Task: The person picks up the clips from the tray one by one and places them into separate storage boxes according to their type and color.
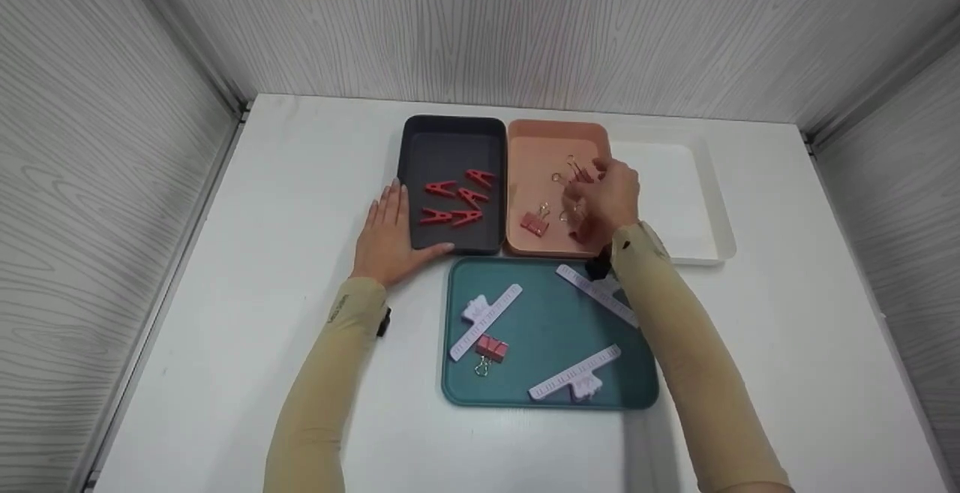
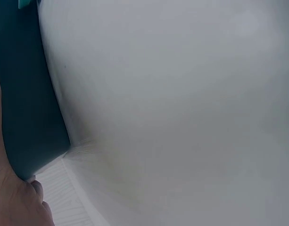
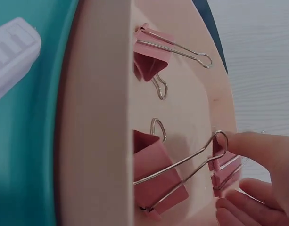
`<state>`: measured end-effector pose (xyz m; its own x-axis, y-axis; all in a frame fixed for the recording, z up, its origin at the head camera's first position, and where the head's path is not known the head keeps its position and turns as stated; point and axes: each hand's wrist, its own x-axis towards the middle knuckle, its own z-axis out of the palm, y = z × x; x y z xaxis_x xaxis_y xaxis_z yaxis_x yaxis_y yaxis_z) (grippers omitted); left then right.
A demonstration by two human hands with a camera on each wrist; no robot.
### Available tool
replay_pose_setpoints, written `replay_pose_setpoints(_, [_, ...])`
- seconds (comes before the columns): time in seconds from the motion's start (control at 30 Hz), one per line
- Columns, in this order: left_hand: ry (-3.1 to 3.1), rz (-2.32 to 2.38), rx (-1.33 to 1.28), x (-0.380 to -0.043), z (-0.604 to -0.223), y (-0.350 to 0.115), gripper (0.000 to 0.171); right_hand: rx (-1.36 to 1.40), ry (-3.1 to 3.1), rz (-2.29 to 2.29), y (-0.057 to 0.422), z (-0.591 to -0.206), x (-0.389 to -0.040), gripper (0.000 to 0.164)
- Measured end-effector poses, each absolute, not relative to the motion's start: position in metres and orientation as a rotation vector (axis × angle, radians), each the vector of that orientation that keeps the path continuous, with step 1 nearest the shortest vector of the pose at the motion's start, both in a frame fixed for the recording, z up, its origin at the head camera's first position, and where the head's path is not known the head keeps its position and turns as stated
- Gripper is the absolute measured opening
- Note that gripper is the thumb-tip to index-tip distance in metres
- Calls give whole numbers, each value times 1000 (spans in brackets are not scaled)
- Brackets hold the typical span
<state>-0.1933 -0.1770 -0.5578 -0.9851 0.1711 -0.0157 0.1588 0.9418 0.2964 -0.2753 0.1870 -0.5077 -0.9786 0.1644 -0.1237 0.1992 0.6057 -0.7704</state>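
Note:
My right hand [image 1: 611, 193] reaches into the orange tray [image 1: 540, 136], thumb and fingertips on either side of a pink binder clip [image 3: 227, 172] near the tray's wall. Two more pink binder clips, one nearer [image 3: 158, 181] and one farther [image 3: 151, 52], lie in that tray in the right wrist view. My left hand [image 1: 386, 241] rests against the black tray [image 1: 454, 125], fingers straight along its left side and thumb at its front edge. Inside the black tray are several red clothespins [image 1: 472, 196].
In front lies a teal tray [image 1: 540, 328] with a pink binder clip [image 1: 493, 347] and three long pale lilac clips, one at left [image 1: 487, 320], one at front [image 1: 574, 374], one at back right [image 1: 596, 294]. A white tray [image 1: 720, 200] stands right of the orange one.

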Motion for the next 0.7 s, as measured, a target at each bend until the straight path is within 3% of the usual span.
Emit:
replay_pose_setpoints(0.17, [3049, 456, 258, -194, -557, -177, 132, 338, 2723, -1415, 186, -502, -273, 70])
replay_pose_setpoints(0.7, [3039, 443, 252, -193, -558, -177, 131, 113, 2880, -1351, 183, -481, -258, 70])
